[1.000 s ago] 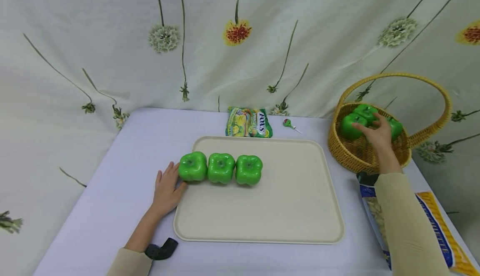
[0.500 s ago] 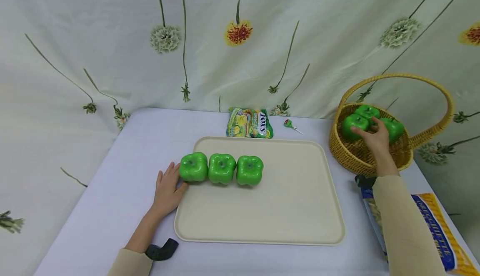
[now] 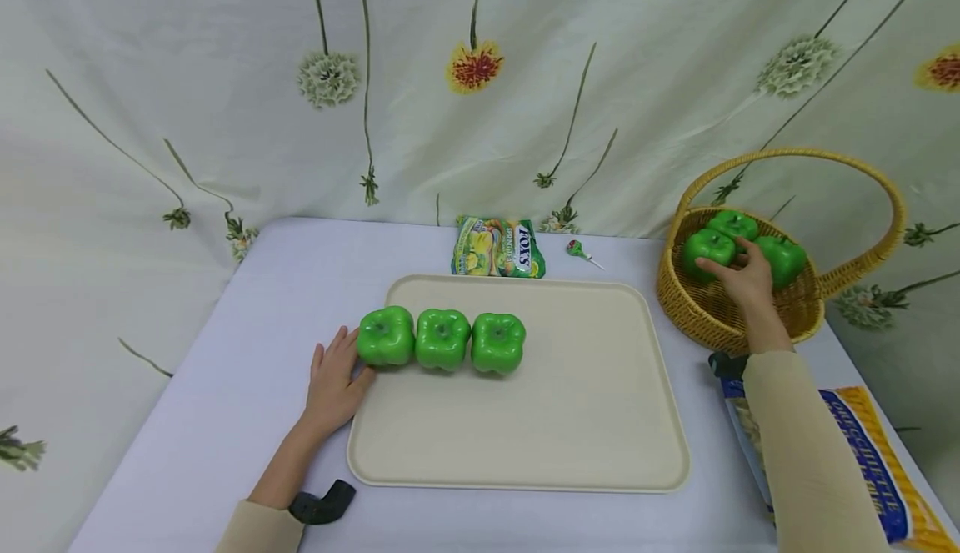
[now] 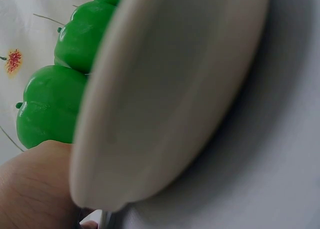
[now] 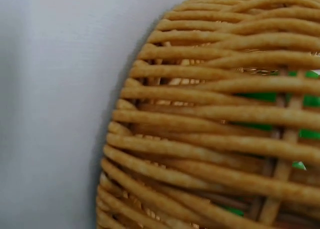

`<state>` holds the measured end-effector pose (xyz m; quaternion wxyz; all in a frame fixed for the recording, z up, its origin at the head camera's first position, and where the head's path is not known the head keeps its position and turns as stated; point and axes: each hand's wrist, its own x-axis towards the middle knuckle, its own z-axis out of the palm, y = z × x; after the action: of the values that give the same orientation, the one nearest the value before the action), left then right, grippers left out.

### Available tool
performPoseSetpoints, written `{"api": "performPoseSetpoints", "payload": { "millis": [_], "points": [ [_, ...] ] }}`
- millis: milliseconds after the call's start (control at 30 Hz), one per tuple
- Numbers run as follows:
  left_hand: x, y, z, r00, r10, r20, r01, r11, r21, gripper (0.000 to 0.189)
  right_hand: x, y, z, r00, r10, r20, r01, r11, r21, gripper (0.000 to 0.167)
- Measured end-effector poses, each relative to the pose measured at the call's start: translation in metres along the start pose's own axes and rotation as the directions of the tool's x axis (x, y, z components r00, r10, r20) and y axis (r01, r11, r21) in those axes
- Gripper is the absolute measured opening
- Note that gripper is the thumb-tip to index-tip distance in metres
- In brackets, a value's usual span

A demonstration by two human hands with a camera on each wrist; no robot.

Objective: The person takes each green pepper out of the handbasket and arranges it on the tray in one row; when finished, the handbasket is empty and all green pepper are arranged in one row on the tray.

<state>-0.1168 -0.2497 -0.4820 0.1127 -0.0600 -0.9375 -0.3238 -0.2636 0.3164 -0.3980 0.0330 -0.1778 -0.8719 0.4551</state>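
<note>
My left hand (image 3: 335, 382) rests at the left rim of the cream tray (image 3: 562, 403), fingers fairly straight, beside the leftmost green bell pepper (image 3: 386, 336). In a row to its right stand a middle bell pepper (image 3: 442, 339) and a third bell pepper (image 3: 498, 343). My right hand (image 3: 750, 280) reaches into the wicker basket (image 3: 686, 311). Its thumb and fingers curl about the near-left bell pepper (image 3: 707, 253); a back bell pepper (image 3: 732, 224) and a right bell pepper (image 3: 783, 259) lie close by. In the right wrist view, basket weave (image 5: 210, 114) hides the right hand.
Behind the tray lie a bag of Fox's candy (image 3: 498, 247) and a lollipop (image 3: 576, 248). An orecchiette pasta bag (image 3: 862, 453) lies at the right, partly under the right sleeve. The basket's tall handle (image 3: 795, 153) arches over its opening.
In the basket my right hand has moved slightly down and left, its thumb and fingers now about the near-left bell pepper. The left hand and the tray's peppers stay put.
</note>
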Motion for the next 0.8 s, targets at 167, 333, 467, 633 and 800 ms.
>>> {"api": "performPoseSetpoints", "payload": {
  "millis": [167, 333, 467, 633, 800],
  "points": [
    [-0.0008, 0.0013, -0.0009, 1.000, 0.007, -0.011, -0.007, 1.000, -0.004, 0.052, -0.0026, -0.0020, 0.0013, 1.000, -0.005, -0.003, 0.005, 1.000, -0.002, 0.086],
    [-0.0003, 0.0016, -0.0009, 1.000, 0.005, -0.006, -0.005, 1.000, -0.005, 0.052, -0.0049, -0.0030, 0.0009, 1.000, -0.008, 0.002, 0.008, 1.000, 0.004, 0.084],
    [-0.0001, 0.0005, -0.0009, 1.000, 0.003, 0.000, -0.003, 1.000, -0.004, 0.053, -0.0050, -0.0025, 0.0016, 1.000, -0.008, 0.005, 0.007, 1.000, 0.011, 0.084],
    [-0.0001, -0.0008, -0.0001, 1.000, -0.003, 0.005, 0.003, 1.000, -0.002, 0.053, -0.0037, -0.0016, 0.0015, 1.000, 0.002, -0.008, -0.002, 1.000, 0.028, 0.084],
    [0.0000, -0.0017, 0.0004, 1.000, -0.017, 0.017, 0.017, 1.000, -0.007, 0.054, -0.0034, -0.0029, 0.0011, 0.999, 0.029, -0.018, -0.027, 0.997, 0.068, 0.083]
  ]
}}
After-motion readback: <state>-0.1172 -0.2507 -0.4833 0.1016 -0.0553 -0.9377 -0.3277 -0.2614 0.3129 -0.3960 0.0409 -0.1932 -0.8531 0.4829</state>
